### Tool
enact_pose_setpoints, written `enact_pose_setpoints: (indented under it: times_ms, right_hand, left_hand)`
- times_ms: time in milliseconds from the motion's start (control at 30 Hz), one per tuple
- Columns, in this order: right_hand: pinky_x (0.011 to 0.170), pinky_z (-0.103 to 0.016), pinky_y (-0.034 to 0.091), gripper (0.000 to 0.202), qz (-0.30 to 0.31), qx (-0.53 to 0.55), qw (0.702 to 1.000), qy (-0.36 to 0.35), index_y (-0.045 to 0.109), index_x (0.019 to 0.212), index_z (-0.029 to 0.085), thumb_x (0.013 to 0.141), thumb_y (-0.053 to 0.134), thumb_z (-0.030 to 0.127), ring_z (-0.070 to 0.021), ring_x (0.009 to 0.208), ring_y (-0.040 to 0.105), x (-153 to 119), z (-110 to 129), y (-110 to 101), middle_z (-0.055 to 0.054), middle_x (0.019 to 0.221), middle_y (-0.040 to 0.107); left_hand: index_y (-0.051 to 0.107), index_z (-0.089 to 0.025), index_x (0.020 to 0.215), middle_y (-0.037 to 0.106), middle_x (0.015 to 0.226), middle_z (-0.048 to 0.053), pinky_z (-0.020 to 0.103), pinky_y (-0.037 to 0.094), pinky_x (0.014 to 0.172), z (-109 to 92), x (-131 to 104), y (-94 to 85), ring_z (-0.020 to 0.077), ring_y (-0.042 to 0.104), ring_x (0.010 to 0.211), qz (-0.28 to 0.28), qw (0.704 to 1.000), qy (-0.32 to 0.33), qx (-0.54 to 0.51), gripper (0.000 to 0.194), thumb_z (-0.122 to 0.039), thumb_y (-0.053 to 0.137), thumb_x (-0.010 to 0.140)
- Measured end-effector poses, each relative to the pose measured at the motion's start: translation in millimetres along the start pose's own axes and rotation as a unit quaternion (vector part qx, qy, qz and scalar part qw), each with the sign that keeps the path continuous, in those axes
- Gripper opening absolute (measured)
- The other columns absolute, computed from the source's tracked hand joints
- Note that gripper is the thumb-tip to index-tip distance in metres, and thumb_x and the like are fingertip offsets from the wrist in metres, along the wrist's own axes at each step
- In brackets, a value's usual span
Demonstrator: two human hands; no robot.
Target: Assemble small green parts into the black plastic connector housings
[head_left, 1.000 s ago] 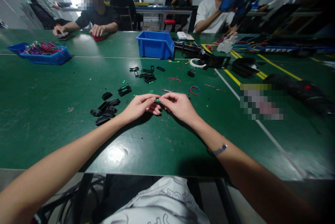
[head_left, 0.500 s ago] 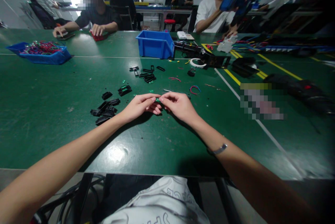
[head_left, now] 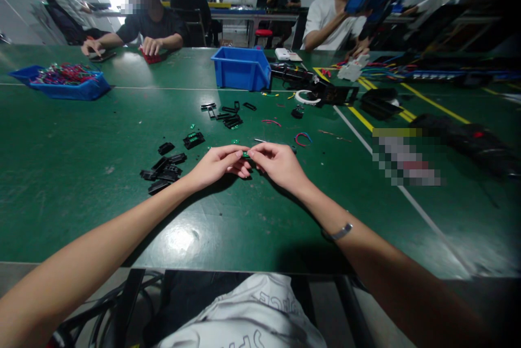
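Observation:
A small green piece (head_left: 245, 155), perhaps a circuit board, is pinched between my two hands above the green table (head_left: 101, 217). My left hand (head_left: 222, 163) grips its left end with thumb and fingers, the lower fingers curled beneath. Thumb and forefinger of my right hand (head_left: 277, 160) close on the right end. To the left of my hands lie a black housing with green inside (head_left: 194, 140) and a pile of black housings (head_left: 165, 170). Beyond my hands are several thin black frames (head_left: 231, 120) and a thin metal tool (head_left: 264, 141), partly hidden.
An open blue bin (head_left: 240, 68) stands farther back. Bundled wires fill a blue tray (head_left: 87, 87) at the left. A red and blue wire loop (head_left: 303, 139), a white ring (head_left: 307, 97) and black parts lie right. Two people sit across the table.

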State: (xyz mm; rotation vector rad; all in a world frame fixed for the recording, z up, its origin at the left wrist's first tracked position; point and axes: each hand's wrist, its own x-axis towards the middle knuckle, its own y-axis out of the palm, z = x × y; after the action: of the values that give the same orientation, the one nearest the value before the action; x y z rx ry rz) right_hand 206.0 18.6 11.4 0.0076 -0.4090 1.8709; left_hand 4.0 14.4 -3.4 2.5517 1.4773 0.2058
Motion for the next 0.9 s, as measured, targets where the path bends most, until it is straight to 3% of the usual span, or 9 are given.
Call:
enact_pose_setpoints:
  times_ms: [900]
  right_hand:
    - [0.053,-0.025,0.040,0.029,0.001,0.008,1.000,0.000,0.073,0.086,0.014,0.089,0.069,0.043,-0.0107,0.055,0.051,0.5,-0.3,-0.8,-0.003,0.071,0.067]
  left_hand:
    - [0.067,-0.009,0.128,0.074,0.094,0.013,0.037,0.061,0.080,3.2,0.5,-3.0,0.0191,0.074,0.079,0.011,1.000,0.005,-0.018,0.042,-0.035,0.065,0.095]
